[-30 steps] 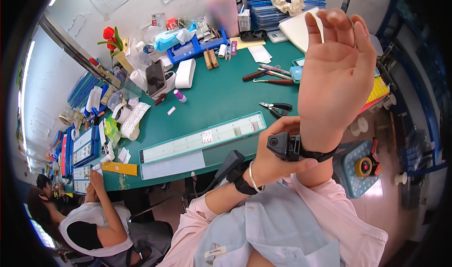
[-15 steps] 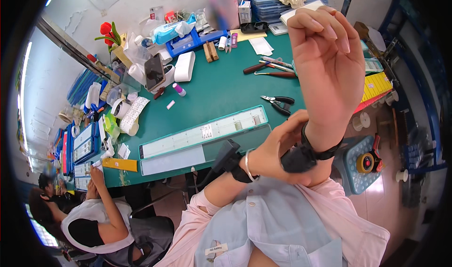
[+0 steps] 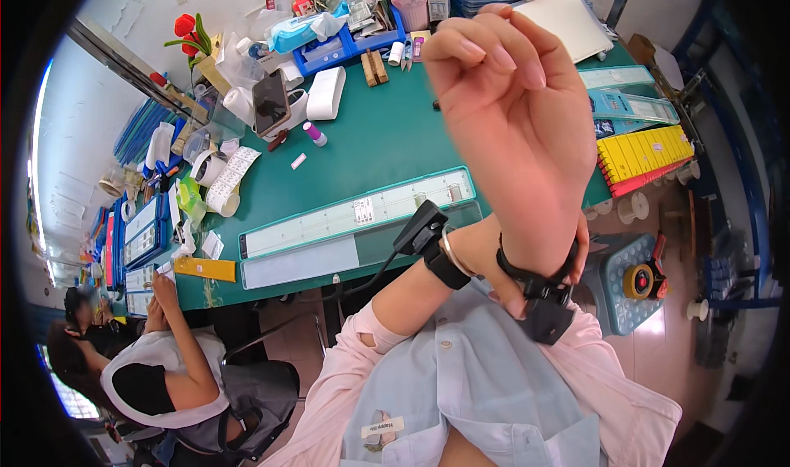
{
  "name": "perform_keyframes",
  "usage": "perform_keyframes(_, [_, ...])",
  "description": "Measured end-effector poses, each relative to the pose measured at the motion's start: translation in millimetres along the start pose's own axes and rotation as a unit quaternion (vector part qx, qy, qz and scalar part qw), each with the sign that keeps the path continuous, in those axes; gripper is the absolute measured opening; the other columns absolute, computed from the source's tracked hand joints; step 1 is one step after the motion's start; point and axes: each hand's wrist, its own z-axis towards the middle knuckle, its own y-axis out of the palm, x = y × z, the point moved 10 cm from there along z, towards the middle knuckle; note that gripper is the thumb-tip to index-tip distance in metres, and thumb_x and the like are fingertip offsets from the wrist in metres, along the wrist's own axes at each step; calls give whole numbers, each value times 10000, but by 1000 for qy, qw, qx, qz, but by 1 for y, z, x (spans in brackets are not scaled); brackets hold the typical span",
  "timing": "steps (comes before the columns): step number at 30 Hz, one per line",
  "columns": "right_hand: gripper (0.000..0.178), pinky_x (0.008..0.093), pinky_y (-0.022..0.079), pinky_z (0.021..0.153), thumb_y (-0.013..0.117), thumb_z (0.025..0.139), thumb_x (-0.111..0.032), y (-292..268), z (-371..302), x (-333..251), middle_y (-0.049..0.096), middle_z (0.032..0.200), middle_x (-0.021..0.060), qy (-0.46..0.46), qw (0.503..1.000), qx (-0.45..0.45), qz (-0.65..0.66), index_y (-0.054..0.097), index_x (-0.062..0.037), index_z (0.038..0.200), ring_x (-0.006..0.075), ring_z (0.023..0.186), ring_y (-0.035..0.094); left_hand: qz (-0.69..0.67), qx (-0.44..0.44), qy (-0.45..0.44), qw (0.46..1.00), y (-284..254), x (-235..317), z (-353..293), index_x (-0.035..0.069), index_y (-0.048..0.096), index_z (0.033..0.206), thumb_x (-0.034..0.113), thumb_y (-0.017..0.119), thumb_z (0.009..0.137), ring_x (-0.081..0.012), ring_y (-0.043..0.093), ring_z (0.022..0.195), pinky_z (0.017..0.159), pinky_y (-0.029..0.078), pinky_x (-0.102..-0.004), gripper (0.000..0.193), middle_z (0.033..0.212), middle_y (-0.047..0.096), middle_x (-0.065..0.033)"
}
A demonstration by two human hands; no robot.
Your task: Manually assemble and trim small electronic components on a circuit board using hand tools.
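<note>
My right hand (image 3: 518, 121) is raised close to the camera above the green table (image 3: 370, 154), fingers curled inward with nothing in them. A black strap with a small black box (image 3: 545, 315) circles its wrist. My left hand (image 3: 494, 261) reaches across from the lower left, and its fingers are closed on that strap at the underside of the wrist. My left wrist wears its own black band with a box and a cable (image 3: 424, 232).
A long white strip (image 3: 354, 216) lies along the table's near edge. A phone (image 3: 270, 103), white rolls and a blue tray (image 3: 346, 43) crowd the far side, with yellow blocks (image 3: 646, 154) at right. A seated person (image 3: 156, 368) works at lower left. A blue stool holding a tape roll (image 3: 634, 282) stands at right.
My right hand has gone from spread fingers to curled ones and turned over. The box on its wrist strap has moved under the wrist. My left hand stays on the strap.
</note>
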Motion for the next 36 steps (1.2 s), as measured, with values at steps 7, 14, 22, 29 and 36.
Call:
perform_keyframes(7, [130,337,385,724,465,1015,-105,-5,2,-25,351,609,7,-154,948,-13,-280,533,-28,935,158,631,365,21,1,56,998,-7,-5,-5,73,446,1362,304,1066,437,-229,621,1078,920,531,-367,1137,1171,608,-144])
perform_keyframes(14, [48,247,354,539,521,975,-37,48,-14,2,502,604,5,-119,825,-106,-543,522,-17,1018,78,516,403,-5,-43,94,995,3,4,-6,87,487,1282,319,1069,416,-229,650,1008,930,486,-370,1069,1073,658,-139])
perform_keyframes(22, [135,178,320,556,547,954,60,60,-34,14,647,894,25,-251,607,-134,-742,538,21,1083,-7,629,450,-19,-92,121,988,12,10,-8,104,470,1309,295,1069,423,-188,613,1063,907,516,-318,1087,1122,634,-78])
perform_keyframes(29, [139,187,311,500,568,941,51,70,-40,24,615,652,-8,-319,447,-182,-816,566,-4,1070,0,560,456,-58,-36,73,995,6,8,-7,67,506,1250,329,1070,403,-227,635,991,903,477,-367,1050,1029,667,-112])
perform_keyframes(36, [187,254,291,415,453,1043,-163,-3,-14,22,354,536,-27,6,878,-2,-478,555,-22,1111,84,444,320,-66,9,44,997,-4,-1,-12,54,486,1271,448,1022,529,-219,660,1001,940,491,-367,996,1085,664,-133])
